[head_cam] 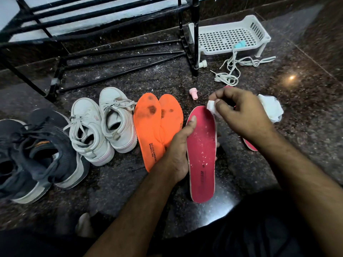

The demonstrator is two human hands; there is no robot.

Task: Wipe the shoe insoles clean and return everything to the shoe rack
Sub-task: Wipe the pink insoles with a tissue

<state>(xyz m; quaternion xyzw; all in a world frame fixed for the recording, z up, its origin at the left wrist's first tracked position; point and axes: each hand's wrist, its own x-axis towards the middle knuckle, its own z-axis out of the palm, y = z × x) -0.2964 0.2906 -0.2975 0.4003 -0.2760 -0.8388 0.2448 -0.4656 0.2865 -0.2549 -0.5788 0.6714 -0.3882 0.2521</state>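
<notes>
My left hand [179, 151] grips a pink insole [202, 156] along its left edge and holds it above the floor; white specks dot its surface. My right hand [239, 112] pinches a small white wipe [212, 106] against the insole's toe end. A second pink insole [249, 144] lies on the floor, mostly hidden under my right forearm. Two orange insoles [148, 130] with dark stains lie side by side to the left. The black metal shoe rack [111, 43] stands behind them.
A pair of white sneakers [100, 125] and a pair of dark grey sneakers [33, 154] stand at the left. A white plastic basket [228, 37], loose white laces [235, 69], a small pink cap [193, 93] and a white wipe packet [271, 108] lie at the right.
</notes>
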